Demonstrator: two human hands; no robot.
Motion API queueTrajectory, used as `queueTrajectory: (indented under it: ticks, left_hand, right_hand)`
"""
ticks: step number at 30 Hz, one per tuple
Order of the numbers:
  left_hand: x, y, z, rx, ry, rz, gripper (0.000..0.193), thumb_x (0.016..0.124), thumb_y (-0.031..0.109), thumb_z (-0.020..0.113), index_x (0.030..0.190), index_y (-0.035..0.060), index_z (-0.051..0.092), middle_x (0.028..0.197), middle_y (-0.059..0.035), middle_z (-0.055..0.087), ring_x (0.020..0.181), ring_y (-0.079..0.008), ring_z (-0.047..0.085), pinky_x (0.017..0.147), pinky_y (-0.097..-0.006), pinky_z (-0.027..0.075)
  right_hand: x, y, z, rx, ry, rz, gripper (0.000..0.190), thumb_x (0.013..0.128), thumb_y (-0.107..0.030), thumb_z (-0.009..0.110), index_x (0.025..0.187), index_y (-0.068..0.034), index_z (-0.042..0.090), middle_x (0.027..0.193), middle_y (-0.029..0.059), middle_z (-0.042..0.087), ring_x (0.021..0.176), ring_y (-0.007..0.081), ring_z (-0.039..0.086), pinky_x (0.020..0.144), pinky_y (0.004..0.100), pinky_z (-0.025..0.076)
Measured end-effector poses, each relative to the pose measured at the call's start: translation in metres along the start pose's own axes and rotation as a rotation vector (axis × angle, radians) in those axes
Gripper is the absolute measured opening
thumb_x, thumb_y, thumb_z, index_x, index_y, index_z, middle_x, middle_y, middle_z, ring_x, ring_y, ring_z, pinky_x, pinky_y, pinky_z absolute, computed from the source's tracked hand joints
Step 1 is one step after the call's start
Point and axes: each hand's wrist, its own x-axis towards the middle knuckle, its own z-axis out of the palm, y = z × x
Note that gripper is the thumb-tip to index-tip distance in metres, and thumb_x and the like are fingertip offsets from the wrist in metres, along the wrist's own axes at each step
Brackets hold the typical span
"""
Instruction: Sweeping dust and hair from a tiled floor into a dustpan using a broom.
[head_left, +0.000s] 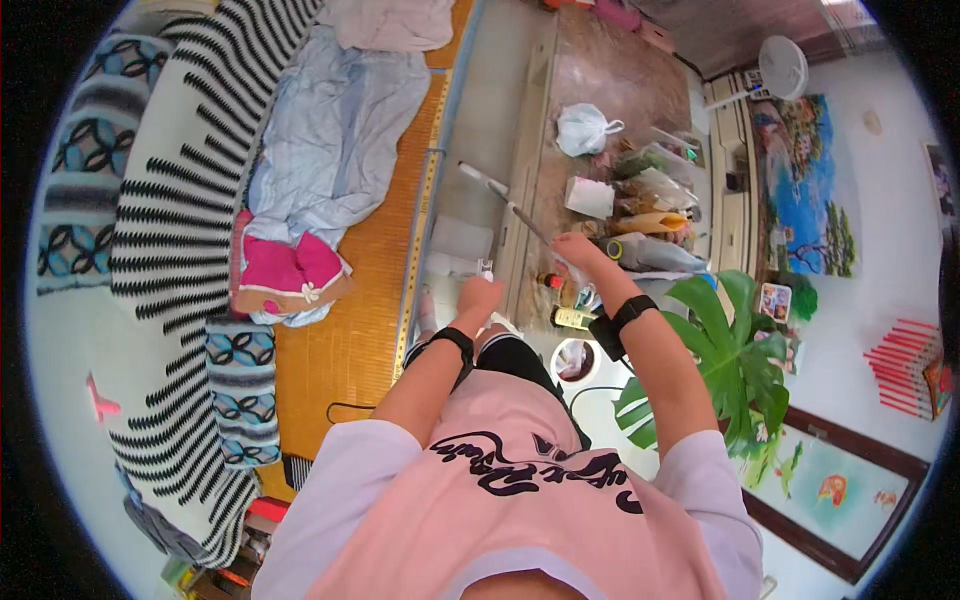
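My left hand (480, 296) is closed around a small white plastic piece (486, 268), which looks like a clip or bracket; its lower part is hidden by the fingers. To the right, my right hand (576, 249) grips one end of a slim grey and white rod (517, 211). From that hand the rod slants away to the upper left, over the floor beside the table. The rod and the white piece are apart. Below my right hand, a bottle with a red cap (553, 280) and a bottle with a pale label (574, 319) are on the marble-look table (585, 67).
On the table are a tied white plastic bag (586, 129), a white box (589, 197) and several packets. A waste bin (576, 361) stands at its near end, near a large-leaved plant (720, 337). At left, a bamboo mat (360, 300) covers the seat, with clothes (330, 135) on it.
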Motion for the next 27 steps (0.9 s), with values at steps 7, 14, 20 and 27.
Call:
queueTrajectory:
  ticks: [7, 14, 20, 27]
  left_hand:
    - [-0.03, -0.035, -0.02, -0.045, 0.013, -0.105, 0.038, 0.068, 0.028, 0.051, 0.061, -0.0093, 0.055, 0.053, -0.0179, 0.056, 0.047, -0.0256, 0.058, 0.053, -0.0348, 0.047]
    - [-0.118, -0.033, -0.028, -0.009, 0.055, -0.203, 0.037, 0.067, 0.032, 0.052, 0.061, -0.0032, 0.057, 0.052, -0.0167, 0.055, 0.052, -0.0286, 0.057, 0.055, -0.0375, 0.044]
    - [-0.159, -0.058, -0.034, -0.036, 0.04, -0.263, 0.036, 0.068, 0.028, 0.05, 0.059, -0.0058, 0.056, 0.05, -0.0153, 0.055, 0.052, -0.0249, 0.059, 0.058, -0.0337, 0.047]
    - [-0.209, -0.12, -0.024, -0.238, 0.004, -0.178, 0.034, 0.068, 0.027, 0.05, 0.055, -0.0039, 0.055, 0.049, -0.0154, 0.055, 0.047, -0.0247, 0.058, 0.055, -0.0346, 0.046]
  right_hand:
    - [0.072, -0.01, 0.022, -0.091, 0.103, 0.002, 0.024, 0.069, -0.014, 0.046, 0.051, -0.002, 0.055, 0.058, 0.0107, 0.058, 0.054, 0.0264, 0.056, 0.05, 0.0326, 0.044]
    - [0.078, 0.016, 0.077, -0.07, 0.046, 0.141, 0.017, 0.069, -0.01, 0.049, 0.064, 0.004, 0.058, 0.06, 0.0172, 0.057, 0.061, 0.0295, 0.057, 0.058, 0.0351, 0.045]
    - [0.025, 0.049, 0.139, -0.224, 0.251, 0.005, 0.017, 0.07, -0.006, 0.047, 0.07, 0.009, 0.055, 0.062, 0.0205, 0.056, 0.057, 0.0288, 0.058, 0.051, 0.036, 0.045]
    - [-0.049, 0.075, 0.183, -0.062, 0.083, 0.214, 0.016, 0.071, -0.006, 0.047, 0.067, 0.008, 0.053, 0.057, 0.0207, 0.054, 0.047, 0.0284, 0.055, 0.043, 0.0346, 0.043]
